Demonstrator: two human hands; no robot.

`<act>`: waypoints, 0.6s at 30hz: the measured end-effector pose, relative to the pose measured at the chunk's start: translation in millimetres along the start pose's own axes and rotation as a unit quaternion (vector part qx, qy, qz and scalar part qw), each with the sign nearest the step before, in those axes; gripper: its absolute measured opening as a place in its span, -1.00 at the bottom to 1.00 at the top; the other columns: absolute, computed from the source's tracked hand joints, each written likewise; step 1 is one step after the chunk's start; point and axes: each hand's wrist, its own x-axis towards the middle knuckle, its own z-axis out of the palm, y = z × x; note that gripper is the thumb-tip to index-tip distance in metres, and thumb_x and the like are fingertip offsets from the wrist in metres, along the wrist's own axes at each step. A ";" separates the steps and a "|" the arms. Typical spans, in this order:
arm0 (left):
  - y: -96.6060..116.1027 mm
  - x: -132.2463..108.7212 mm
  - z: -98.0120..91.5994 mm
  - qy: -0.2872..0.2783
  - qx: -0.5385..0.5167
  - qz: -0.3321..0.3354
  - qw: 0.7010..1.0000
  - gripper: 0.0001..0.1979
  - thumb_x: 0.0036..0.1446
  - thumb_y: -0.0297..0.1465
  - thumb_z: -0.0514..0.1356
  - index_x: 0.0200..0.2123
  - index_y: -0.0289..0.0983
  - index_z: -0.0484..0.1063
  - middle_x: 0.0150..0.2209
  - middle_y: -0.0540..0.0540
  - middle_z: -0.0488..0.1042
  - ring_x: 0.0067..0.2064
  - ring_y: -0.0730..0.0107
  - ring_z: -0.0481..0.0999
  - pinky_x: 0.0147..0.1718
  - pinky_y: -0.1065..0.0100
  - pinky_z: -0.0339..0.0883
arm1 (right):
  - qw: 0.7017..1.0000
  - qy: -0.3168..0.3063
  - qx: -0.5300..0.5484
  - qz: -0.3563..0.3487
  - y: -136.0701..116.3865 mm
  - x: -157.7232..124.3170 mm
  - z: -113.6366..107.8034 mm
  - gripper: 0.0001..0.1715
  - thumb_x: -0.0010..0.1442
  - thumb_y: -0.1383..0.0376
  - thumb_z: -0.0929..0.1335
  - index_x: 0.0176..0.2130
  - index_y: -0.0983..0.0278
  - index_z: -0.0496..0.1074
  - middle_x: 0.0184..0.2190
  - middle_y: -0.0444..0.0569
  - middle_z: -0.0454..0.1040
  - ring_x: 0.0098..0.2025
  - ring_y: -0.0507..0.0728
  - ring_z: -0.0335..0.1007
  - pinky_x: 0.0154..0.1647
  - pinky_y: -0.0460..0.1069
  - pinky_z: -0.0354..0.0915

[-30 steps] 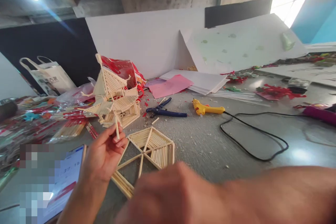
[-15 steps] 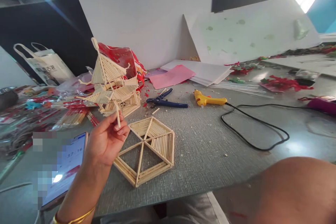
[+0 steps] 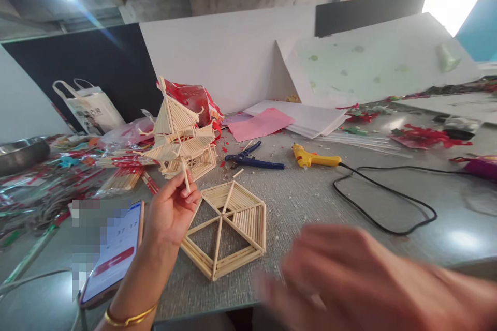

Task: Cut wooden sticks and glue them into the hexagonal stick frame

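My left hand [image 3: 171, 214] pinches a short wooden stick [image 3: 186, 180] upright, just left of a flat hexagonal frame of sticks [image 3: 227, 227] lying on the grey table [image 3: 310, 207]. Behind the stick stands a small pagoda model of sticks [image 3: 180, 137]. My right hand [image 3: 349, 279] is low in the foreground, smeared by motion, and its fingers cannot be made out. It hovers near the table's front edge, right of the hexagon.
Blue pliers [image 3: 252, 159] and a yellow glue gun [image 3: 314, 158] with a black cord [image 3: 384, 201] lie behind the hexagon. A phone [image 3: 116, 253] lies at front left. Packets of sticks [image 3: 120, 178], a red bag [image 3: 194, 98], pink paper [image 3: 260, 124] and white boards [image 3: 368, 62] crowd the back.
My right hand has swung into view across the foreground, where only the forearm showed before. The left hand keeps the stick in the same pinch; the view has shifted slightly.
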 end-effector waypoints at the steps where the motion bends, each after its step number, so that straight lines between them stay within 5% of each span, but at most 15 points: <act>1: 0.6 -0.3 0.8 0.001 -0.003 0.005 1.000 -0.91 -0.01 -0.62 0.07 -0.44 -0.39 0.34 -0.55 0.02 0.30 -0.63 0.71 0.16 -0.70 0.62 0.10 | 0.998 -0.063 0.023 -0.010 15.4 30.2 -8.3 -0.72 0.17 0.28 0.17 -0.22 0.08 0.40 -0.42 -0.09 0.37 -0.45 0.02 0.25 -0.51 -0.05 0.20; 4: 3.1 -1.8 3.6 0.002 -0.004 0.017 1.000 -0.91 -0.02 -0.62 0.07 -0.47 -0.38 0.34 -0.56 0.03 0.29 -0.64 0.71 0.16 -0.71 0.61 0.09 | 0.991 -0.054 0.066 0.101 55.4 108.5 -8.8 -0.74 0.16 0.36 0.19 -0.31 0.30 0.45 -0.43 -0.06 0.41 -0.42 -0.02 0.27 -0.41 -0.09 0.18; 8: 6.3 -3.4 4.5 -0.007 -0.006 0.021 1.000 -0.91 -0.04 -0.62 0.09 -0.49 -0.38 0.33 -0.56 0.04 0.30 -0.64 0.72 0.17 -0.70 0.61 0.09 | 0.968 -0.171 0.139 0.121 80.6 165.0 36.5 -0.82 0.04 0.40 0.28 -0.39 0.34 0.49 -0.43 -0.07 0.46 -0.40 -0.02 0.31 -0.38 -0.13 0.15; 13: 7.2 -3.4 4.6 -0.002 0.001 0.019 1.000 -0.94 -0.06 -0.60 0.11 -0.47 -0.38 0.35 -0.58 0.05 0.29 -0.65 0.72 0.18 -0.70 0.62 0.07 | 0.960 -0.266 0.050 0.071 75.4 186.3 87.3 -0.79 0.04 0.33 0.29 -0.31 0.28 0.49 -0.35 -0.05 0.49 -0.30 0.05 0.37 -0.39 -0.12 0.15; 18: 8.0 -3.1 5.1 -0.003 -0.013 0.020 1.000 -0.90 -0.05 -0.62 0.09 -0.45 -0.36 0.36 -0.57 0.04 0.30 -0.65 0.71 0.17 -0.70 0.61 0.06 | 0.954 -0.295 -0.024 0.046 67.3 186.6 99.3 -0.78 0.09 0.36 0.25 -0.31 0.35 0.46 -0.33 0.09 0.49 -0.33 0.14 0.41 -0.46 -0.08 0.20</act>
